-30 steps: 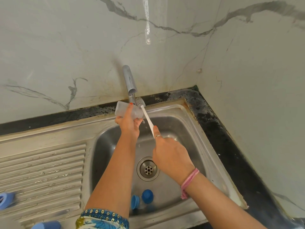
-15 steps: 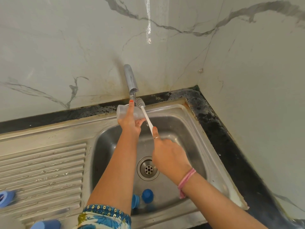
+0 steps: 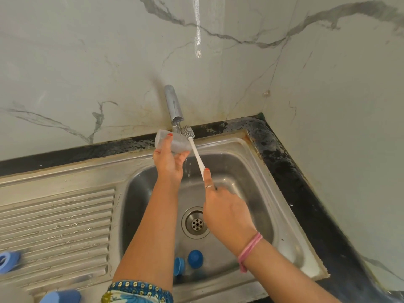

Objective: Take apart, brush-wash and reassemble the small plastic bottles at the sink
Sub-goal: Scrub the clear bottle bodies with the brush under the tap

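tap overhangs basin; blue caps near drain.

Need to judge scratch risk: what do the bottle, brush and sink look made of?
Bottle: likely clear plastic, frosted look; the hand shows dimly through it. Brush: white, smooth plastic-looking handle, grey ribbed head, possibly silicone. Sink: apparently stainless steel, brushed grey sheen with dull reflections.

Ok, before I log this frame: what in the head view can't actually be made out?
- Blue pieces and on the drainboard: blurred and cut off by the left and bottom edges; what they are is unclear.
- Blue caps in the sink: the left one is partly hidden behind the left forearm.
- Clear bottle: its underside is covered by the left hand.
- Brush: the handle end is hidden in the right hand.
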Demonstrator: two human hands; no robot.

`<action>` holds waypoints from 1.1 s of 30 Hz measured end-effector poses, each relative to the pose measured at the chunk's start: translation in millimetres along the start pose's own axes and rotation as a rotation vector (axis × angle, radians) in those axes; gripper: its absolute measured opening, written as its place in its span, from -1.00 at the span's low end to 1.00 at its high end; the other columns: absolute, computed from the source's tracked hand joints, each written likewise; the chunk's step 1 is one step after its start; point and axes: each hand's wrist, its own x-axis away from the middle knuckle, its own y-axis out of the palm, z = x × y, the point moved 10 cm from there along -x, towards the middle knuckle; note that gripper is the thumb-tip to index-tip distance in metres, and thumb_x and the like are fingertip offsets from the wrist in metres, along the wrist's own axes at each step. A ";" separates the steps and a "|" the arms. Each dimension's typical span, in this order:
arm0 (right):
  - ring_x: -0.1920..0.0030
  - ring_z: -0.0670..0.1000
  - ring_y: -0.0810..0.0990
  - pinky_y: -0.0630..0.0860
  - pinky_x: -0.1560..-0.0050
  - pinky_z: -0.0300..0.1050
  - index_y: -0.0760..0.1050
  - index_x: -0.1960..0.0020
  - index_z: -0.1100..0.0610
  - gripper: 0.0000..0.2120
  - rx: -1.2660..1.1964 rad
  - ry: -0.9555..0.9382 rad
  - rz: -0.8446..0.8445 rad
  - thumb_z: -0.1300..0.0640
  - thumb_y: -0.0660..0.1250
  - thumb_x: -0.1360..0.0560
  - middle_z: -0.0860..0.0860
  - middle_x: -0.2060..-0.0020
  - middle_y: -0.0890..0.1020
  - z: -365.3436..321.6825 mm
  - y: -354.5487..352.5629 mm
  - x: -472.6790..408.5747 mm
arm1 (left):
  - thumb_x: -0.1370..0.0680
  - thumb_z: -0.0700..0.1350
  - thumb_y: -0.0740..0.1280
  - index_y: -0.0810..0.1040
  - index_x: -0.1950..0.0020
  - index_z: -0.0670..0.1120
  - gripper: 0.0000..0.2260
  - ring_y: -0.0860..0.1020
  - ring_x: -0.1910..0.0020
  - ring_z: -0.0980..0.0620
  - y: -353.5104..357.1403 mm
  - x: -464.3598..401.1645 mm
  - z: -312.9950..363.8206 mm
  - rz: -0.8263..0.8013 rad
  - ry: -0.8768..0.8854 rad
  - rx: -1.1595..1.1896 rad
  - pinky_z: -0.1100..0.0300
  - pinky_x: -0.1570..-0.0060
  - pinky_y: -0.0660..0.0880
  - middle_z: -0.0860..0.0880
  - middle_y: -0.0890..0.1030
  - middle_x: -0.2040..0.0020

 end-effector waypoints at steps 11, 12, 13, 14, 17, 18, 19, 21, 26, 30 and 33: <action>0.11 0.13 0.62 0.60 0.12 0.10 -0.19 -0.58 0.12 -0.30 -0.034 0.010 0.014 0.23 0.13 -0.56 0.13 0.01 0.57 4.1 -3.0 -1.7 | -0.41 -0.05 0.54 0.31 -0.35 -0.14 -0.37 0.51 -0.02 -0.10 -14.2 3.4 -13.1 0.128 -0.082 -0.066 -0.02 0.18 0.66 -0.13 0.42 -0.07; 0.05 0.17 0.61 0.60 0.07 0.14 -0.19 -0.58 0.10 -0.31 -0.047 0.006 -0.025 0.23 0.11 -0.58 0.14 -0.02 0.56 4.6 -2.2 -6.3 | -0.41 -0.04 0.54 0.30 -0.33 -0.13 -0.39 0.51 -0.02 -0.10 -12.8 5.9 -13.3 0.135 -0.075 -0.073 -0.02 0.17 0.66 -0.13 0.42 -0.07; 0.03 0.18 0.60 0.59 0.05 0.14 -0.20 -0.58 0.09 -0.32 -0.059 -0.001 -0.030 0.23 0.10 -0.58 0.15 -0.03 0.56 4.1 -4.7 -8.4 | -0.42 -0.04 0.53 0.28 -0.32 -0.12 -0.39 0.51 -0.03 -0.10 -12.8 7.5 -11.3 0.157 -0.059 -0.068 -0.01 0.19 0.66 -0.13 0.42 -0.09; 0.04 0.17 0.60 0.59 0.06 0.12 -0.21 -0.58 0.09 -0.31 -0.051 -0.009 -0.025 0.24 0.10 -0.58 0.15 -0.03 0.55 2.9 -5.8 -7.5 | -0.41 -0.03 0.53 0.27 -0.34 -0.12 -0.37 0.50 -0.05 -0.11 -13.4 7.3 -8.5 0.185 -0.043 -0.050 0.01 0.22 0.66 -0.14 0.41 -0.11; 0.24 0.08 0.51 0.50 0.24 -0.05 -0.30 -0.56 0.12 -0.28 0.011 -0.043 -0.011 0.26 0.07 -0.57 0.10 0.06 0.51 -4.0 0.3 15.5 | -0.38 0.00 0.56 0.28 -0.39 -0.13 -0.30 0.49 -0.07 -0.13 -23.1 1.8 2.2 0.297 -0.016 0.022 0.09 0.33 0.64 -0.15 0.39 -0.18; 0.27 0.07 0.45 0.45 0.28 -0.08 -0.33 -0.55 0.11 -0.29 0.016 -0.057 -0.025 0.27 0.05 -0.58 0.10 0.07 0.49 -6.6 6.3 25.4 | -0.37 0.00 0.57 0.30 -0.38 -0.13 -0.30 0.50 -0.05 -0.12 -26.8 -1.3 6.5 0.325 -0.010 0.060 0.10 0.36 0.63 -0.15 0.41 -0.20; 0.27 0.08 0.43 0.44 0.28 -0.07 -0.36 -0.54 0.10 -0.29 0.011 -0.068 -0.043 0.28 0.03 -0.58 0.10 0.05 0.49 -9.0 11.3 33.9 | -0.37 0.01 0.57 0.32 -0.37 -0.13 -0.31 0.52 -0.04 -0.11 -29.4 -4.4 10.4 0.341 -0.013 0.094 0.11 0.37 0.63 -0.16 0.43 -0.21; 0.25 0.10 0.46 0.47 0.24 -0.04 -0.37 -0.54 0.09 -0.30 -0.001 -0.061 -0.060 0.28 0.02 -0.60 0.11 0.01 0.51 -9.1 15.5 40.8 | -0.35 0.01 0.58 0.33 -0.37 -0.12 -0.30 0.52 -0.08 -0.11 -32.7 -8.4 13.9 0.346 -0.039 0.094 0.10 0.37 0.62 -0.16 0.43 -0.22; 0.24 0.09 0.49 0.39 0.29 -0.06 -0.27 -0.57 0.10 -0.29 0.016 -0.006 -0.034 0.29 0.06 -0.56 0.11 0.02 0.55 -2.0 9.6 6.3 | -0.36 -0.04 0.58 0.37 -0.33 -0.14 -0.36 0.49 -0.12 -0.12 -26.0 -13.5 5.7 0.274 -0.106 0.027 -0.07 0.09 0.64 -0.18 0.40 -0.23; 0.15 0.11 0.57 0.36 0.28 -0.06 -0.24 -0.57 0.10 -0.29 0.014 -0.038 -0.023 0.29 0.07 -0.56 0.11 0.02 0.58 -10.9 9.5 -5.2 | -0.36 -0.06 0.58 0.37 -0.34 -0.16 -0.35 0.48 -0.04 -0.08 -26.0 -19.5 7.9 0.248 -0.108 0.025 -0.07 0.05 0.63 -0.17 0.40 -0.23; 0.05 0.13 0.60 0.40 0.22 -0.04 -0.21 -0.58 0.11 -0.29 0.003 -0.019 -0.010 0.28 0.08 -0.56 0.12 0.00 0.59 -7.4 8.6 -14.3 | -0.36 -0.09 0.57 0.41 -0.31 -0.18 -0.40 0.51 0.00 -0.05 -27.4 -17.8 3.5 0.192 -0.124 -0.084 0.01 0.11 0.65 -0.17 0.44 -0.19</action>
